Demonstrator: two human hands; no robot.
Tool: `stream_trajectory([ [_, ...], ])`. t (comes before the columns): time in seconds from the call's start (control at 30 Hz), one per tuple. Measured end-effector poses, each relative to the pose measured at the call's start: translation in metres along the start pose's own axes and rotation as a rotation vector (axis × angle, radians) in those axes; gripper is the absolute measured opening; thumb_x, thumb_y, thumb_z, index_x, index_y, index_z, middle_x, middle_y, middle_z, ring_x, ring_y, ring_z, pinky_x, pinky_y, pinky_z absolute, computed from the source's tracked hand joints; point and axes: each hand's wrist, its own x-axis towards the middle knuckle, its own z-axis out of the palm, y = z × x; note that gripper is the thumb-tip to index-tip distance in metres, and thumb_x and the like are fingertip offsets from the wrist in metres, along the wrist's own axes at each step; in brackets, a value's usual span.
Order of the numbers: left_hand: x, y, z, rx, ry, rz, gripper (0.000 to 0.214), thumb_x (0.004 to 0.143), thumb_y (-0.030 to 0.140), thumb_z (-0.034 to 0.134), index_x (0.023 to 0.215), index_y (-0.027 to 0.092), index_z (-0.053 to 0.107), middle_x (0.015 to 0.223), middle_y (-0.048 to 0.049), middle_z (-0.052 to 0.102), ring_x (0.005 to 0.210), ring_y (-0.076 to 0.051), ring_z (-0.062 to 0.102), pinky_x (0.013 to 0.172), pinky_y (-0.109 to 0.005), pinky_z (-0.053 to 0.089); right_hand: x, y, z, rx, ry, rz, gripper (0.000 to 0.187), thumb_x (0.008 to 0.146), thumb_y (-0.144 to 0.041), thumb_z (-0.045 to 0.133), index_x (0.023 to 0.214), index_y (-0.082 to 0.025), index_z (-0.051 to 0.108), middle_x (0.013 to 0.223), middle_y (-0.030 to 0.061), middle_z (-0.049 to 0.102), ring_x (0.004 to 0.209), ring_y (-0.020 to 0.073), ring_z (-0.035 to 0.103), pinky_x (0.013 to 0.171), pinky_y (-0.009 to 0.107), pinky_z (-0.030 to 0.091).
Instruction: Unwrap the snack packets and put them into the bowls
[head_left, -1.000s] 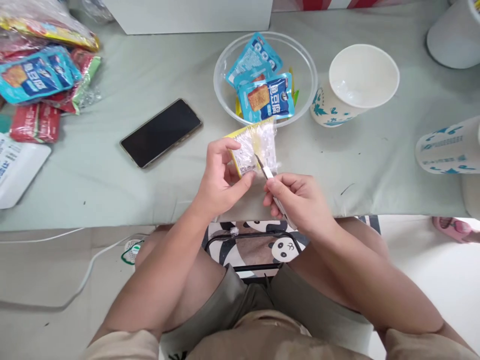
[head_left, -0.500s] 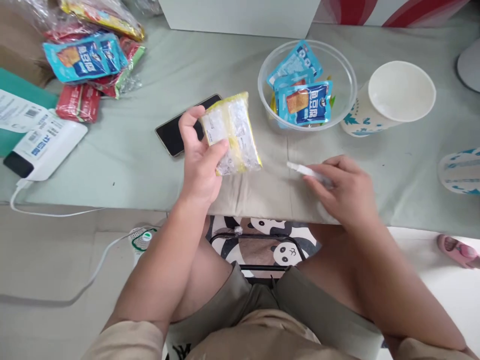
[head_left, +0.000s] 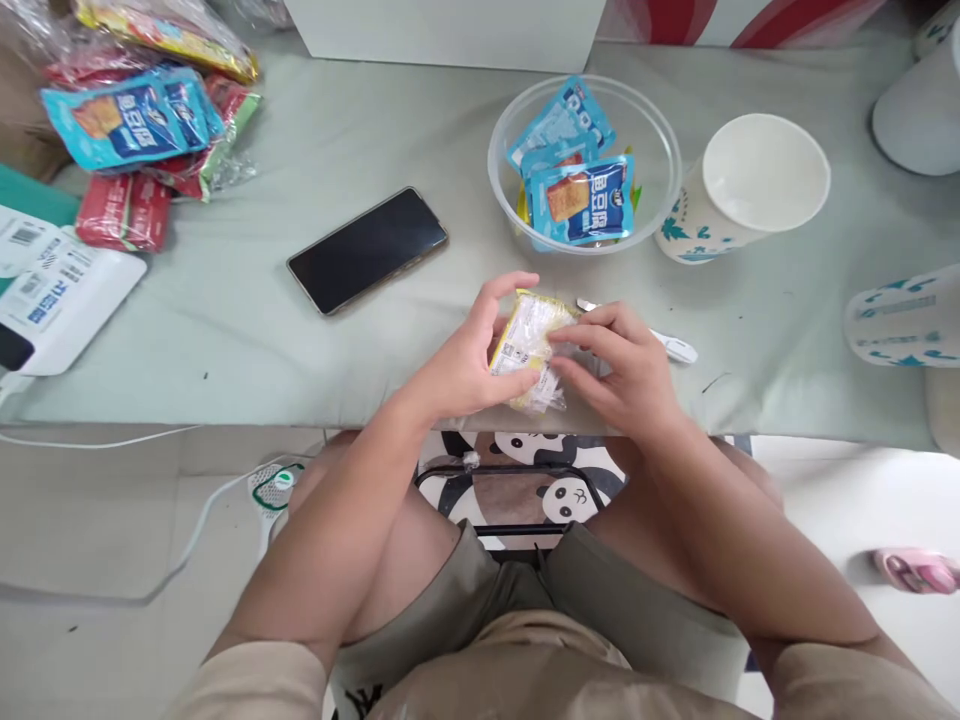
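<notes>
Near the table's front edge, my left hand (head_left: 469,355) is closed round a plastic-wrapped snack packet (head_left: 529,335) with yellow edges, thumb on top and fingers behind it. My right hand (head_left: 626,370) has its thumb and fingertips on the right side of the same packet, pinching the clear wrap. A slim white cutter (head_left: 677,348) lies on the table behind my right hand, its middle hidden by the fingers and its narrow tip showing to the left.
A dark phone (head_left: 367,250) lies to the left. Behind the hands stands a clear round bowl (head_left: 660,130) holding blue snack sachets (head_left: 581,200), beside a paper cup (head_left: 750,190). Further left are piled snack packs (head_left: 124,120) and a white device (head_left: 97,310) with a cable.
The packet has moved right and down in my left hand, away from the phone. My right hand has let go of the white cutter and taken hold of the packet.
</notes>
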Motion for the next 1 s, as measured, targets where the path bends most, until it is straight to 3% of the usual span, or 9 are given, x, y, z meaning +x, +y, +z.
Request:
stream_trajectory([
  [0.13, 0.002, 0.002, -0.003, 0.049, -0.099, -0.005, 0.080, 0.078, 0.016, 0.077, 0.144, 0.036, 0.037, 0.089, 0.0025, 0.061, 0.067, -0.013, 0.060, 0.055, -0.023, 0.051, 0.002, 0.004, -0.006, 0.042, 0.007, 0.203, 0.012, 0.096, -0.027, 0.063, 0.091, -0.023, 0.073, 0.080, 0.0020, 0.065, 0.064, 0.0129, 0.057, 0.062, 0.030, 0.048],
  [0.23, 0.002, 0.004, -0.006, 0.067, -0.166, -0.027, 0.072, 0.078, 0.016, 0.075, 0.139, 0.035, 0.042, 0.094, 0.0012, 0.063, 0.075, -0.015, 0.064, 0.060, -0.023, 0.054, 0.005, 0.007, -0.010, 0.065, 0.151, 0.417, 0.014, 0.098, -0.033, 0.058, 0.091, -0.023, 0.064, 0.066, -0.0020, 0.056, 0.055, 0.0126, 0.051, 0.057, 0.029, 0.042],
  [0.37, 0.003, 0.005, -0.006, 0.161, -0.118, -0.010, 0.038, 0.080, 0.020, 0.074, 0.114, 0.027, 0.059, 0.087, 0.0022, 0.060, 0.072, -0.013, 0.058, 0.061, -0.023, 0.049, 0.007, 0.012, -0.008, 0.098, 0.269, 0.592, 0.018, 0.104, -0.040, 0.049, 0.105, -0.025, 0.059, 0.067, -0.0012, 0.059, 0.061, 0.0169, 0.062, 0.061, 0.032, 0.048],
  [0.43, 0.006, 0.006, -0.004, 0.174, -0.025, -0.009, 0.022, 0.082, 0.023, 0.073, 0.102, 0.024, 0.064, 0.087, 0.0014, 0.061, 0.067, -0.011, 0.053, 0.057, -0.022, 0.044, 0.005, 0.010, -0.006, 0.090, 0.305, 0.517, 0.020, 0.105, -0.040, 0.045, 0.112, -0.026, 0.058, 0.085, 0.0046, 0.070, 0.080, 0.0202, 0.072, 0.071, 0.035, 0.054],
  [0.53, 0.010, 0.007, 0.000, 0.101, 0.081, -0.027, 0.019, 0.087, 0.030, 0.068, 0.104, 0.022, 0.067, 0.099, -0.0023, 0.068, 0.066, -0.011, 0.054, 0.056, -0.023, 0.045, 0.000, 0.002, -0.002, 0.043, 0.206, 0.197, 0.023, 0.100, -0.042, 0.055, 0.113, -0.024, 0.062, 0.104, 0.0096, 0.075, 0.095, 0.0229, 0.072, 0.081, 0.039, 0.055],
  [0.63, 0.012, 0.005, 0.002, 0.119, 0.150, 0.011, 0.019, 0.088, 0.029, 0.067, 0.105, 0.021, 0.070, 0.108, -0.0047, 0.073, 0.078, -0.014, 0.063, 0.064, -0.025, 0.051, -0.007, -0.008, 0.003, -0.084, 0.017, -0.068, 0.015, 0.098, -0.032, 0.063, 0.109, -0.025, 0.069, 0.091, 0.0050, 0.074, 0.083, 0.0205, 0.065, 0.075, 0.037, 0.048],
  [0.73, 0.011, 0.002, 0.003, 0.124, 0.241, 0.011, 0.019, 0.087, 0.026, 0.066, 0.104, 0.021, 0.072, 0.104, -0.0044, 0.073, 0.082, -0.016, 0.064, 0.066, -0.026, 0.051, -0.014, -0.019, 0.006, -0.156, -0.001, -0.191, 0.016, 0.099, -0.015, 0.060, 0.102, -0.027, 0.071, 0.077, -0.0003, 0.069, 0.073, 0.0169, 0.055, 0.069, 0.036, 0.037],
  [0.83, 0.009, 0.000, 0.002, 0.053, 0.301, -0.055, 0.020, 0.087, 0.025, 0.064, 0.104, 0.021, 0.072, 0.092, -0.0022, 0.069, 0.069, -0.013, 0.055, 0.060, -0.026, 0.045, -0.021, -0.029, 0.008, -0.109, -0.043, -0.311, 0.016, 0.097, -0.011, 0.064, 0.098, -0.026, 0.071, 0.079, -0.0011, 0.070, 0.075, 0.0159, 0.054, 0.070, 0.035, 0.035],
  [1.0, 0.007, 0.000, -0.001, 0.093, 0.239, -0.051, 0.013, 0.088, 0.028, 0.065, 0.099, 0.023, 0.068, 0.088, -0.0010, 0.063, 0.066, -0.012, 0.049, 0.057, -0.026, 0.041, -0.022, -0.039, 0.002, 0.047, -0.226, -0.358, 0.011, 0.100, -0.019, 0.062, 0.092, -0.022, 0.068, 0.070, -0.0023, 0.065, 0.064, 0.0126, 0.053, 0.062, 0.032, 0.034],
])
